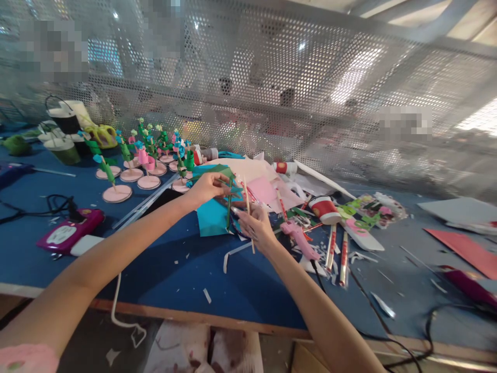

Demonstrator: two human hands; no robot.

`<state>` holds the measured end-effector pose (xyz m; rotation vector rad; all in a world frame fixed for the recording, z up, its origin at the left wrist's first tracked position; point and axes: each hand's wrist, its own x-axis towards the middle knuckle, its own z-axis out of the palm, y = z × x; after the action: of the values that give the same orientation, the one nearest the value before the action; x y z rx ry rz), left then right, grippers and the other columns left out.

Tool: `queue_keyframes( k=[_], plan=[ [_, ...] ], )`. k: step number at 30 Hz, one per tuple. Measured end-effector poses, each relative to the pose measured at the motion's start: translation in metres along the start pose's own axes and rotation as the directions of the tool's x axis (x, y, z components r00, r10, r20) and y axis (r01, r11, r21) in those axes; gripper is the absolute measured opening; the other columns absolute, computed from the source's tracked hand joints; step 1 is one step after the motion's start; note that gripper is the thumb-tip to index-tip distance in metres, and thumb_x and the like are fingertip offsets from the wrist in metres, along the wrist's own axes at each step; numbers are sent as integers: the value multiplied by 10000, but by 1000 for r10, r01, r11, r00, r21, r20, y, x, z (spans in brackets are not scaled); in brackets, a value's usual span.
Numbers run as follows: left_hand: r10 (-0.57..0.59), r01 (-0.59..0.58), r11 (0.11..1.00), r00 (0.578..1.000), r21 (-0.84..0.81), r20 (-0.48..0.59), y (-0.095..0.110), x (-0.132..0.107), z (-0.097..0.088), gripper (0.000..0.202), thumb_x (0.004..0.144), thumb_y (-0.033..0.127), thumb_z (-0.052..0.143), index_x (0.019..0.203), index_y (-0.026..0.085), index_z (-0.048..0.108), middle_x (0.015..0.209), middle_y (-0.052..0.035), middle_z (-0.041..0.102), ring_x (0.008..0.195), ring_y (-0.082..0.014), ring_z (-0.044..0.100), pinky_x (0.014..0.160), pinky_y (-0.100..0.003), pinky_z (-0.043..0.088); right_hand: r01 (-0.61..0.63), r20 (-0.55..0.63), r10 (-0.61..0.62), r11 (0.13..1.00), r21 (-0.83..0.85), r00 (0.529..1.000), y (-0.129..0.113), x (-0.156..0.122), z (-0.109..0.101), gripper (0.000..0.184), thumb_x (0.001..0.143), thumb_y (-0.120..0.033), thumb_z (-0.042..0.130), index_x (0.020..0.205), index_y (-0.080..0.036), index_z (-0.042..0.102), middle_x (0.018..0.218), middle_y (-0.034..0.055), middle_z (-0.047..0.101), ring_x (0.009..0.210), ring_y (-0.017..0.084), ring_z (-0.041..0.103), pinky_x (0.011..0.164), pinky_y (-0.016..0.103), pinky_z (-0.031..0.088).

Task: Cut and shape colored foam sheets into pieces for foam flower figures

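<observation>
My left hand [212,187] is closed, its fingertips pinching a narrow green paper strip [229,207] that hangs upright over blue paper sheets [212,220]. Just to its right, my right hand [257,225] is closed around a thin, pale wooden stick [247,199], which pokes out above and below the fingers. The fingertips of both hands are close together, and a bit of blue paper shows between them. Whether my right fingers also touch the green strip cannot be made out.
Paper flowers on round pink bases [117,194] stand at the left, near a purple device [72,231]. A pink glue gun [301,239], a red-and-white paper cup [324,209], wrapped sticks [344,259] and scraps lie at the right. A perforated metal screen [248,88] rises behind the table.
</observation>
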<state>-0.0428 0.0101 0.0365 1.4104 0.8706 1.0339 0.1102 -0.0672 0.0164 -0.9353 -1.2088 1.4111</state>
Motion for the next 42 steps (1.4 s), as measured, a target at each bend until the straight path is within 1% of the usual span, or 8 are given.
queue_keyframes(
  k=[6, 13, 18, 25, 33, 35, 38, 42],
  plan=[
    [4, -4, 999, 1000, -42, -17, -2, -2, 5, 236, 616, 111, 739, 763, 120, 555, 574, 28, 596, 542, -107, 590, 565, -251, 486, -90, 2, 91, 988, -128, 996, 6, 2, 4, 361, 517, -395, 773, 695, -127, 609, 338, -132, 268, 307, 11, 189, 331, 220, 89],
    [29, -34, 998, 995, -54, -94, 5, -7, 10, 190, 628, 114, 723, 719, 117, 556, 610, 33, 574, 562, -76, 563, 559, -210, 454, -147, -111, 140, 987, -58, 984, 16, 8, 0, 362, 459, -416, 785, 566, -156, 557, 329, -95, 374, 285, 19, 220, 318, 219, 77],
    [-83, 83, 996, 996, 22, -15, 0, -16, 21, 207, 607, 82, 727, 777, 115, 614, 621, 12, 616, 569, -96, 572, 559, -222, 456, -50, -222, 46, 999, -13, 974, 17, 13, -3, 345, 410, -372, 799, 557, -148, 583, 385, -70, 438, 340, 22, 275, 343, 208, 142],
    [-98, 107, 992, 987, 70, -127, -7, -22, 33, 118, 612, 54, 698, 689, 117, 634, 499, 24, 580, 519, -115, 563, 572, -249, 464, 15, -234, -42, 993, -117, 971, 32, 18, -7, 333, 490, -419, 760, 580, -161, 569, 344, -103, 341, 315, 31, 258, 337, 205, 150],
    [-66, 58, 997, 982, -51, -179, -8, -17, 27, 112, 699, 55, 615, 794, 112, 598, 660, 6, 616, 582, -109, 598, 586, -245, 503, 25, -264, -93, 967, -253, 960, 23, 16, -8, 393, 538, -496, 708, 676, -165, 548, 360, -117, 305, 318, 38, 243, 340, 208, 162],
    [-79, 65, 995, 978, -79, -195, -11, -16, 23, 108, 731, 76, 589, 830, 116, 578, 704, 4, 613, 584, -113, 606, 595, -270, 520, 16, -289, -144, 915, -404, 946, 20, 19, -16, 387, 592, -532, 652, 641, -165, 536, 402, -80, 379, 362, 57, 322, 375, 212, 225],
    [-104, 90, 993, 975, -79, -198, -19, -16, 14, 103, 761, 100, 570, 862, 116, 557, 732, -6, 609, 590, -123, 616, 604, -293, 527, -61, -329, -220, 743, -667, 918, 17, 22, -34, 369, 638, -521, 613, 642, -160, 536, 495, -11, 497, 473, 119, 466, 454, 241, 323],
    [-132, 119, 991, 957, -66, -259, -29, -18, 1, 151, 766, 62, 554, 910, 104, 534, 715, -1, 597, 576, -107, 608, 635, -284, 519, -117, -354, -447, 476, -872, 821, 20, 25, -55, 367, 666, -413, 605, 889, -128, 543, 732, 115, 619, 707, 246, 576, 592, 322, 416]
  ],
)
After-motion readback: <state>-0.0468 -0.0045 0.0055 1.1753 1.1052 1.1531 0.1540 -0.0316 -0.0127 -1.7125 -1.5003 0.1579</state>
